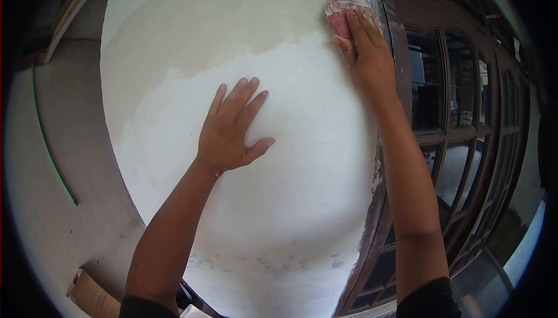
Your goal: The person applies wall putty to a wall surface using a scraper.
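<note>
Head view, one item per line.

Item: reddish pad, caked with white, its material unclear. Located high on the white wall panel, close to the panel's right edge, beside the dark wooden frame.

Item: right hand. Fingers close together, laid over the pad; thumb lower and slightly apart, near the pad's bottom edge. Probably held this way so that the fingers spread pressure over the pad and keep it flat to the surface.

Item: left hand. Holding nothing; fingers spread wide, thumb out to the side, palm towards the panel's pale area. Whether the whole palm touches cannot be told. The placing looks like a brace, or a feel of the surface.

Item: arms, two, in dark sleeves. The right reaches long and nearly upright along the frame, the wrist leaning inward to the pad. The left is lower and shorter in reach, slanting up and inward from the lower left.

Item: surroundings. Grey-beige patch across the panel's upper part; grey scuffs low down; glass panes to the right; green line and cardboard box to the left.
</note>
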Action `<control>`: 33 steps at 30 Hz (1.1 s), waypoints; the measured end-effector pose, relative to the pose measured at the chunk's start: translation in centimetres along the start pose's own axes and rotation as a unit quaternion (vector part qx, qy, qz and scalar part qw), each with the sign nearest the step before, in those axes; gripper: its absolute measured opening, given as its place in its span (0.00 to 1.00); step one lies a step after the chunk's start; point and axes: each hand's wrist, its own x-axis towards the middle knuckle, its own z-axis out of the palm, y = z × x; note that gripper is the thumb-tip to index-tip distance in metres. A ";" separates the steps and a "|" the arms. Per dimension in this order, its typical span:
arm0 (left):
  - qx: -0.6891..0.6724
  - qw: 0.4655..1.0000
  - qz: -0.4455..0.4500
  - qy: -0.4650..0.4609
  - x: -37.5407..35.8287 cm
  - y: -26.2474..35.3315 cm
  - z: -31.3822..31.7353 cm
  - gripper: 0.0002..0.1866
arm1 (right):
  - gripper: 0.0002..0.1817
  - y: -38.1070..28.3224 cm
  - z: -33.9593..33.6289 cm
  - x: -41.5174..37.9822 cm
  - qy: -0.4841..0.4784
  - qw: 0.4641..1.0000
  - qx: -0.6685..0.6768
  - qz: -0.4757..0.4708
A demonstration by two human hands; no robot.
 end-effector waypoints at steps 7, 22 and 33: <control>-0.002 1.000 -0.004 -0.002 -0.1 0.0 0.1 0.38 | 0.29 -1.7 -1.9 -2.8 -0.054 0.998 0.023 0.038; 0.000 1.000 -0.005 0.002 0.0 0.1 0.1 0.37 | 0.27 -0.5 -2.1 -2.4 -0.060 0.997 0.037 0.041; 0.005 1.000 -0.004 0.004 0.0 0.2 0.1 0.37 | 0.28 0.7 -1.8 -1.1 -0.053 0.997 0.034 0.044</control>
